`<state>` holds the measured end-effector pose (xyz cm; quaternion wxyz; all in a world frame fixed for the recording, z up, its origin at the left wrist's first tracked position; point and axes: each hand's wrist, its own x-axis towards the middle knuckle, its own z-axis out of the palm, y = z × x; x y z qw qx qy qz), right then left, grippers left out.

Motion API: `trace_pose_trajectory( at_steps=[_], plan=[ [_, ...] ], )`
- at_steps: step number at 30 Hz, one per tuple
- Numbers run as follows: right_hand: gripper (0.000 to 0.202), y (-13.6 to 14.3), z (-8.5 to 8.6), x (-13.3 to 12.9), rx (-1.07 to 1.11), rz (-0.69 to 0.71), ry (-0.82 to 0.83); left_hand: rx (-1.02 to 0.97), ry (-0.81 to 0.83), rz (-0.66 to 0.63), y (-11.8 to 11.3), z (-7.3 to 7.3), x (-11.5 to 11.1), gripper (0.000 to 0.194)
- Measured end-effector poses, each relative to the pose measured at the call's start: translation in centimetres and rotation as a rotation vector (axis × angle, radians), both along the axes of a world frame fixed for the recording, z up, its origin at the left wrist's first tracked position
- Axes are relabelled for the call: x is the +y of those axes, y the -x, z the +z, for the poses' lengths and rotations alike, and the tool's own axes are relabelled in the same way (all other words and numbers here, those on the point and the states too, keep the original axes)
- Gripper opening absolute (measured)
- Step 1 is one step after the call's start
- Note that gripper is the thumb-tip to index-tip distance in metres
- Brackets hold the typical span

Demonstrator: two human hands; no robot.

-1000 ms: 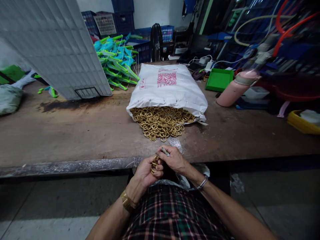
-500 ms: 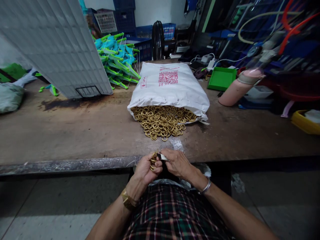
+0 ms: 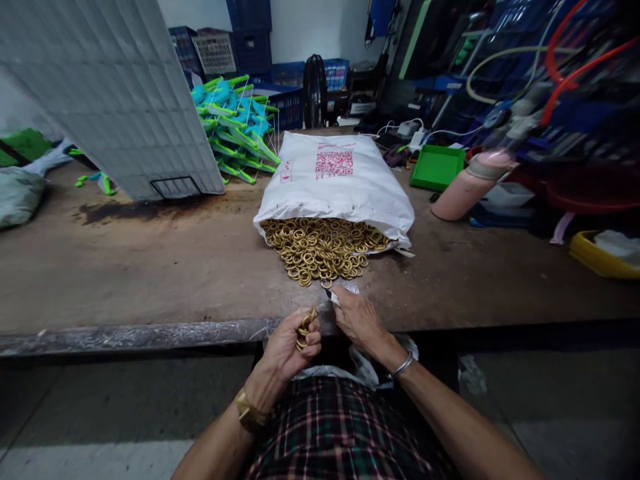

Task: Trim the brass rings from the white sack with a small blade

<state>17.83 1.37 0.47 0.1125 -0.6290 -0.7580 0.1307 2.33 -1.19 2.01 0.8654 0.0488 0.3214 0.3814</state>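
Several brass-coloured rings [image 3: 305, 329] are gripped in my left hand [image 3: 286, 350], whose fingers curl around them just over the table's front edge. Between the fingers of my right hand [image 3: 361, 323] is a small tool with a white body and a dark tip [image 3: 333, 297]; its exact kind I cannot make out. That tip points at a single ring [image 3: 327, 284] at the front of the pile. Behind it, a heap of rings [image 3: 317, 250] spills out of the open mouth of a white sack [image 3: 325, 197] printed in red, lying on its side.
The brown wooden table [image 3: 150, 267] has a worn front edge. A grey ribbed panel [image 3: 150, 100] stands at the left, beside bright green and blue plastic pieces [image 3: 235, 133]. To the right are a green tray [image 3: 437, 167], a pink bottle [image 3: 460, 193] and a yellow container [image 3: 600, 257].
My right hand has moved forward, away from my left hand, bringing the tool to the front of the ring pile. My left hand keeps its rings and has shifted slightly down.
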Motion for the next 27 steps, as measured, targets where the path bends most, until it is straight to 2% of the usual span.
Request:
trace_pose_trajectory(
  at_steps=[3, 6, 11, 19, 27],
  plan=[
    [0.022, -0.1, -0.4, 0.8, 0.031, -0.060, -0.076, 0.012, -0.033, -0.014, 0.2, -0.4, -0.2, 0.013],
    [0.019, 0.1, -0.7, 1.3, 0.011, -0.044, -0.099, 0.007, -0.052, -0.028, 0.5, -0.8, -0.2, 0.019],
    [0.018, 0.6, -0.5, 1.6, -0.110, -0.050, -0.036, -0.022, 0.018, 0.004, 0.8, -0.7, 0.3, 0.017],
    [0.025, 0.2, -0.5, 0.7, -0.131, -0.023, -0.010, 0.044, 0.016, 0.100, 0.9, -1.1, 0.4, 0.009],
    [0.017, -0.9, -0.7, 0.3, 0.007, 0.028, -0.045, -0.033, 0.044, 0.076, 0.7, -0.9, 0.9, 0.013]
  ],
)
